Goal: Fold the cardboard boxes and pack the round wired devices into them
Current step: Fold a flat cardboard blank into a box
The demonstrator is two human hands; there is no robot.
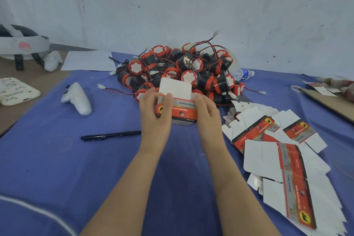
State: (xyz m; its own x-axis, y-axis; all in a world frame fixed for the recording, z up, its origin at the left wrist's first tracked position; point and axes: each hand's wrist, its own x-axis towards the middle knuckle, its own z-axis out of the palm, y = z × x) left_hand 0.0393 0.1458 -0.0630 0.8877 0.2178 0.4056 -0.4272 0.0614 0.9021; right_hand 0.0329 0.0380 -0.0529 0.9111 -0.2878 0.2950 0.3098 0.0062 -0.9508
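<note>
Both hands hold a small red, grey and white cardboard box point(183, 110) above the blue cloth at mid-table. Its white lid flap point(175, 88) stands up at the back. My left hand point(156, 109) grips the box's left end, thumb curled over the top edge. My right hand point(206, 110) grips its right end. Just behind lies a heap of round black-and-red wired devices point(183, 71) with red and black leads and white plugs. Flat unfolded boxes point(277, 151) are spread to the right.
A black pen point(111, 135) lies left of my left forearm. A white controller point(77, 97), a white pad point(17, 91) and a headset point(21, 46) sit at the left. A water bottle point(242, 73) lies behind the heap. Cardboard and scraps point(329, 92) lie far right.
</note>
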